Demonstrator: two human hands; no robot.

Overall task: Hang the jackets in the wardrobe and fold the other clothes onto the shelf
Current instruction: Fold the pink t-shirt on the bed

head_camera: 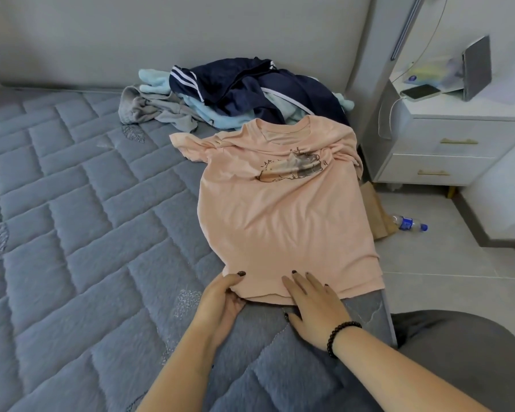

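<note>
Nearest, two hands at the hem of one peach T-shirt (280, 209), which lies spread face-up on the bed (72, 203) near its right edge: our left hand (225, 295) pinches the lower left corner of the hem, thumb on top and fingers curled under; our right hand (315, 307) rests flat, fingers straight and spread, pressing the hem down. We judge the shirt smoothed but not yet folded; no fold shows in it. Beyond its collar, one heap of unsorted clothes (220, 96) against the headboard: one navy jacket (250, 84) with white stripes on top, light blue cloth (155, 81) under it, one grey garment (149, 110) at the left; how many pieces the blue makes we cannot tell. Neither wardrobe nor shelf is in view, so we reckon most of the task remains: the jacket to hang, the rest to fold. Right of the bed: one water bottle (409, 223) on the floor, one white nightstand (446, 144) with two drawers, one phone (419, 92) on top.
</note>
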